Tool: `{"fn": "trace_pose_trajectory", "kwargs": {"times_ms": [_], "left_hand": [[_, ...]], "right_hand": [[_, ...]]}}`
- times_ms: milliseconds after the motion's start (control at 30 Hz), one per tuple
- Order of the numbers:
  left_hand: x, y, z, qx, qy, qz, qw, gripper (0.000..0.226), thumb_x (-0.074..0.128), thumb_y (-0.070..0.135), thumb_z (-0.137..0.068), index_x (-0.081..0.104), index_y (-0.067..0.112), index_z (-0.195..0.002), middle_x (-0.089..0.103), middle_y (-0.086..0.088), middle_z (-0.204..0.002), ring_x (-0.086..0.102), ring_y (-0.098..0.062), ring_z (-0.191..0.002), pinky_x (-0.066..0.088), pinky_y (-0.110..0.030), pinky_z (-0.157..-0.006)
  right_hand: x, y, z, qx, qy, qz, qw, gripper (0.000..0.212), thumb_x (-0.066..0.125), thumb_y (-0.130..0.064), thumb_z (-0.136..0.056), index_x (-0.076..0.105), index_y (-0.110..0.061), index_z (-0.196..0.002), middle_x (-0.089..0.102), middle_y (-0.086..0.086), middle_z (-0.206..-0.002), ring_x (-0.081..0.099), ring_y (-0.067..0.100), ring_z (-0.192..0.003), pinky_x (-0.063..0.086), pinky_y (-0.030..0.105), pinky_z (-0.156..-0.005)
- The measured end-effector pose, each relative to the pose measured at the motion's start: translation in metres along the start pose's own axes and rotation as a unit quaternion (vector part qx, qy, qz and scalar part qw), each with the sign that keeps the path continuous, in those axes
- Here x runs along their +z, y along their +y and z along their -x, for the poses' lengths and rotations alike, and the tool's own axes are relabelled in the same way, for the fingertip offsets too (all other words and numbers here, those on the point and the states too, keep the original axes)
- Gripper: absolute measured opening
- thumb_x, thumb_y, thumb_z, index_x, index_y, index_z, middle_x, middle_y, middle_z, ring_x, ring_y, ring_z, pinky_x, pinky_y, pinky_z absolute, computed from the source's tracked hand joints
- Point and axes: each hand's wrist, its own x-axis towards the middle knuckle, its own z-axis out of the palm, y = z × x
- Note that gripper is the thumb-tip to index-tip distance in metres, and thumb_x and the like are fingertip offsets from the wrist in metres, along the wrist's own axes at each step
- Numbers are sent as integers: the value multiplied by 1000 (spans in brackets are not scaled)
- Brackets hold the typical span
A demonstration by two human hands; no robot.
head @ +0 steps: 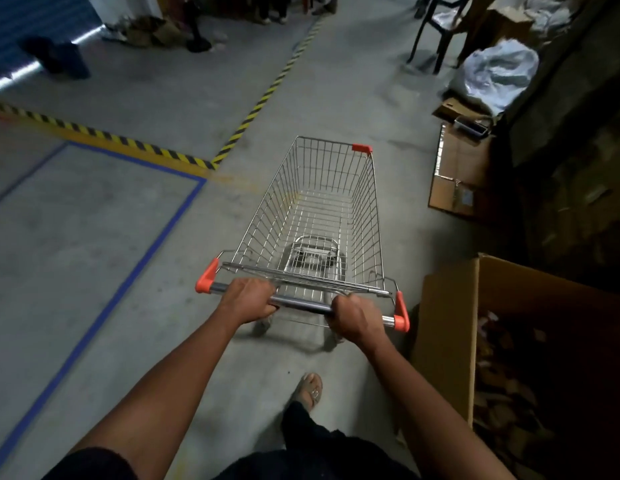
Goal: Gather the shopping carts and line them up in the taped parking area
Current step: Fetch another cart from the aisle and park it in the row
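Observation:
A silver wire shopping cart (319, 209) with orange corner caps stands on the concrete floor right in front of me, its basket empty. My left hand (248, 301) grips the left part of its metal handle bar (301, 304). My right hand (357, 317) grips the right part of the same bar. A rectangle of blue tape (152, 244) marks the floor to the left of the cart; the cart is outside it. No other cart is in view.
Yellow-and-black hazard tape (128, 142) runs behind the blue area and away up the floor. A big open cardboard box (450, 341) stands close on the right, with flattened cartons (460, 174), a plastic bag and a dark chair (440, 26) farther back. People's legs show at the far top.

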Motion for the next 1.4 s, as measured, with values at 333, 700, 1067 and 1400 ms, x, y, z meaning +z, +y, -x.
{"fn": "trace_pose_trajectory", "kwargs": {"times_ms": [333,700,1067,1400], "left_hand": [[20,81,152,-119,-30,25,992,34,58,51,-86,69,24,-104,72,-1,-104,67,-22,-101,51,-33,-79],[40,182,256,-291,-42,53,954,33,58,49,-84,69,24,-102,73,1,-101,68,-21,-99,50,-32,-77],[59,314,326,-418,-29,140,897,30,56,49,-82,67,24,-96,72,-1,-93,69,-22,-90,49,-31,-70],[64,371,384,-496,-46,196,845,35,49,50,-81,66,23,-96,72,-2,-98,68,-24,-95,55,-37,-78]], "right_hand": [[22,-4,95,-149,-17,53,987,32,46,-45,-97,63,-19,-96,69,9,-88,69,31,-74,55,38,-66],[35,10,153,-307,-29,121,944,40,44,-50,-99,68,-18,-104,71,10,-98,70,31,-83,52,37,-73],[42,44,193,-473,-63,165,863,35,49,-50,-95,66,-20,-101,72,6,-96,70,30,-84,56,40,-77],[45,28,209,-581,-57,197,788,34,49,-50,-93,65,-21,-98,72,5,-95,69,29,-84,54,37,-76]]}}
